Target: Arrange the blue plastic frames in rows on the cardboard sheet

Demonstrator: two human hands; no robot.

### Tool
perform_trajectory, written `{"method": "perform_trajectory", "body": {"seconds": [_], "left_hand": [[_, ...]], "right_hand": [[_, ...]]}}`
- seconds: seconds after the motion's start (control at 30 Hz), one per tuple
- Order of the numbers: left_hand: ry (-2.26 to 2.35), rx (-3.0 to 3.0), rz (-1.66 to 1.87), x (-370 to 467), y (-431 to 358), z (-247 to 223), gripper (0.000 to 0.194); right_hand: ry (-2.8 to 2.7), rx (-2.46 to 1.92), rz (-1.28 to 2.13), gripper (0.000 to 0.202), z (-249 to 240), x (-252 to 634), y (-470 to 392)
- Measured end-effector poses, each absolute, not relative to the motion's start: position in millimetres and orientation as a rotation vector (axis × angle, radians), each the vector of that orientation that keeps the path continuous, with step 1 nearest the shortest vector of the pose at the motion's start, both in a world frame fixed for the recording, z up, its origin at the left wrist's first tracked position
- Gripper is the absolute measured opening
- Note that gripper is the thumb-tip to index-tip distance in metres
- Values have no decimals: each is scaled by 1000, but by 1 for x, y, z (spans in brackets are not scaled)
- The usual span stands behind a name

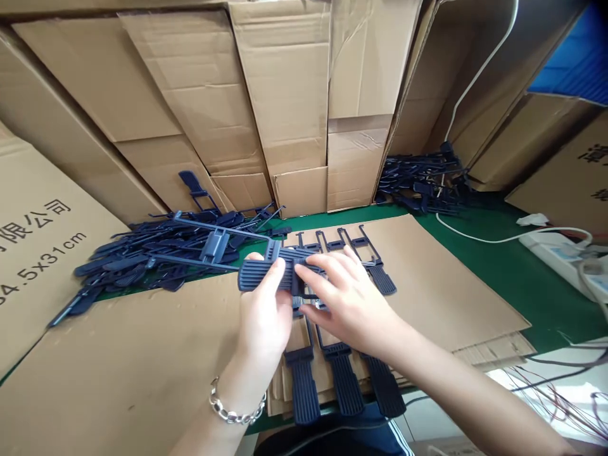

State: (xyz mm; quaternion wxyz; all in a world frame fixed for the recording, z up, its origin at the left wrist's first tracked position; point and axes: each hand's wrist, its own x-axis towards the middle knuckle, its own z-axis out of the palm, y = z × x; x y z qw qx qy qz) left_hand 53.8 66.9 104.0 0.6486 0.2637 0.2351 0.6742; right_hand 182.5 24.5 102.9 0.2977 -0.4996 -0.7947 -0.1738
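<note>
My left hand [266, 310] grips a dark blue plastic pedal-shaped part [254, 273] by its ribbed pad, thumb on top. Its long open frame [216, 246] points to the left, above a pile. The fingers of my right hand [349, 294] close on the pad's right end, near a crossbar. What lies under those fingers is partly hidden. Below and behind my hands, several similar parts lie side by side on cardboard, among them a front ribbed pad [304, 391] and another pad [382, 280] to the right. Some front pads overhang the cardboard's near edge.
A heap of blue plastic parts [137, 253] lies at the left, another heap [422, 180] at the back right. Flat cardboard sheets [441, 285] cover the green table [498, 253]. Cardboard walls [289, 95] stand behind. A white power strip [565, 253] with cables is at the right.
</note>
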Motion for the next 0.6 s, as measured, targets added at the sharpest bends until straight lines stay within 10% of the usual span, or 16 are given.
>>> {"method": "perform_trajectory", "body": {"seconds": [0.47, 0.6], "left_hand": [[263, 995, 1165, 38, 59, 95, 61], [410, 910, 1216, 5, 66, 109, 25]], "right_hand": [[-1912, -1288, -479, 32, 86, 195, 9], [-1608, -1447, -474, 30, 92, 256, -9]]}}
